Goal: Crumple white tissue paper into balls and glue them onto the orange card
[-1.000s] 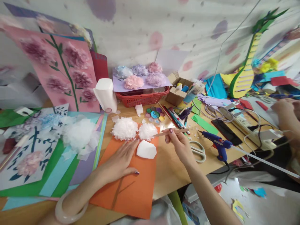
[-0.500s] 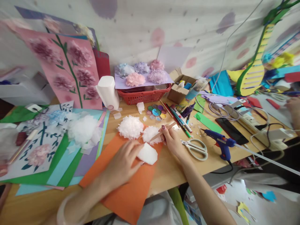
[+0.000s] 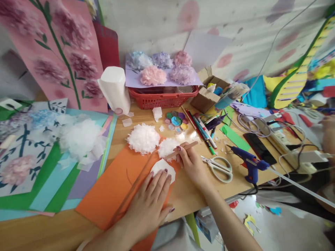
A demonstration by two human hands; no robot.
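- Behind everything, we see a pale sheet [image 3: 151,17] with pink and purple spots.
- Below it, our wooden table [image 3: 187,202] carries the work.
- Orange paper [image 3: 110,191] lies slantwise at the near side, partly under our forearm.
- Our left hand [image 3: 154,197] rests palm down, fingers slightly spread and straight, pressing rather than gripping.
- Our right hand [image 3: 192,165] is closed in a pinch, thumb and fingertips together round the stick.
- To its right we have the scissors [image 3: 219,169], just beside, on the table.
- Up and left sits the large white flower [image 3: 143,138], touching or nearly touching the small white flower [image 3: 167,144].
- White paper [image 3: 159,164] lies under our left fingertips, nearer that hand, and down and left of the right-hand pinch.
- Our wooden stick [image 3: 171,154], smallest, slants from upper right to lower left, its far-left end pointing toward the white paper's top edge; it crosses before the small flower, and we cannot tell whether they touch.
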